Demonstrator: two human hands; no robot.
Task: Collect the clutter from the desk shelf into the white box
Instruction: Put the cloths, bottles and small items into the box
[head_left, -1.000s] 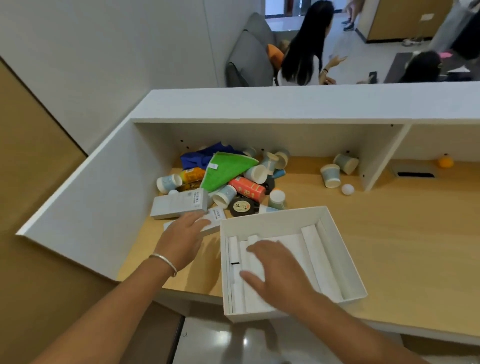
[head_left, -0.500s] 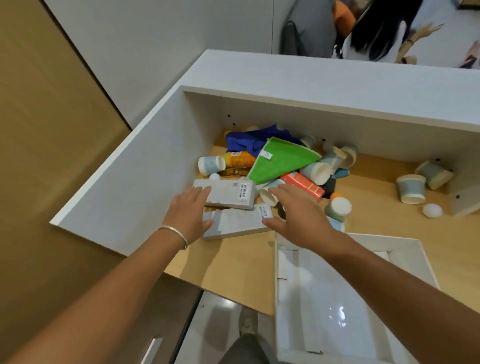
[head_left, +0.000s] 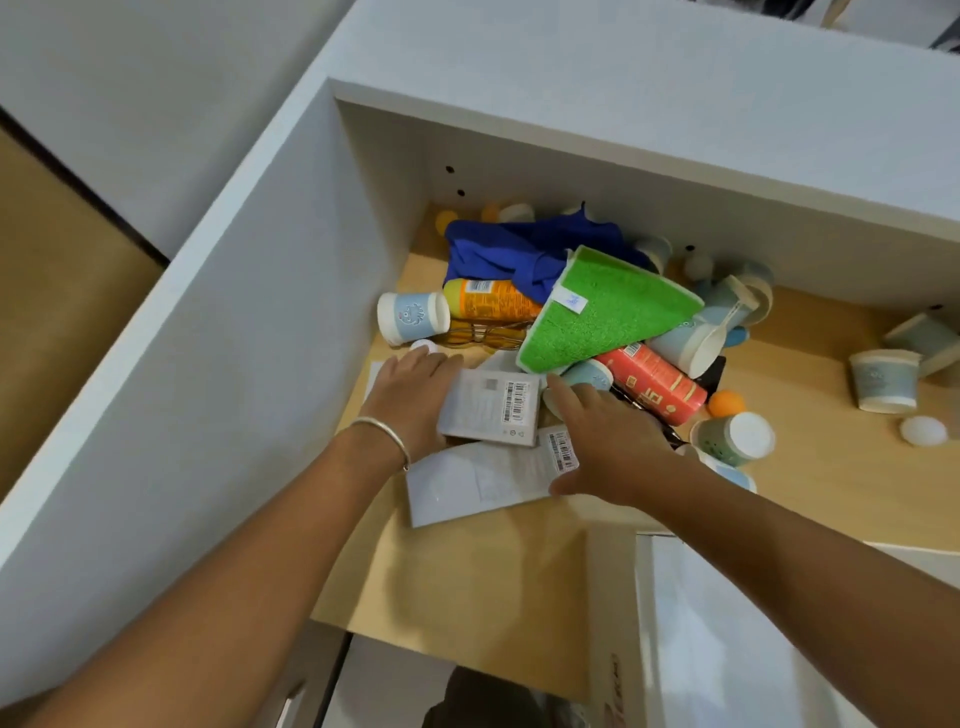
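— What does each grip have?

— The left hand (head_left: 410, 400) lies on the left end of the upper white carton (head_left: 491, 408), fingers over its top edge; whether they curl round it I cannot tell. A bangle (head_left: 382, 434) sits on that wrist. The right hand (head_left: 605, 447) closes on the right end of the lower white carton (head_left: 480, 480), thumb at its near corner and fingers reaching past the barcode label.

— How do the two cartons lie?

— Flat on the bench (head_left: 467, 587), the upper one partly overlapping the lower, both at the near edge of the heap.

— And the heap?

— Just behind the hands: a green cloth (head_left: 608, 312) draped over a red can (head_left: 657, 387), an orange bottle (head_left: 491, 300) on its side, a blue cloth (head_left: 511, 249) at the back, and a paper cup (head_left: 413, 317) tipped over near the shelf wall (head_left: 249, 332). To the right an orange ball (head_left: 726, 402) touches the red can, with a capped green cup (head_left: 735, 439) beside it.

— Further out?

— Two more paper cups (head_left: 885, 382) and a white ball (head_left: 923, 431) lie well apart on the right.

— The white box?

— The white box (head_left: 727, 649) is at the lower right, under the right forearm, at the near edge of the bench.
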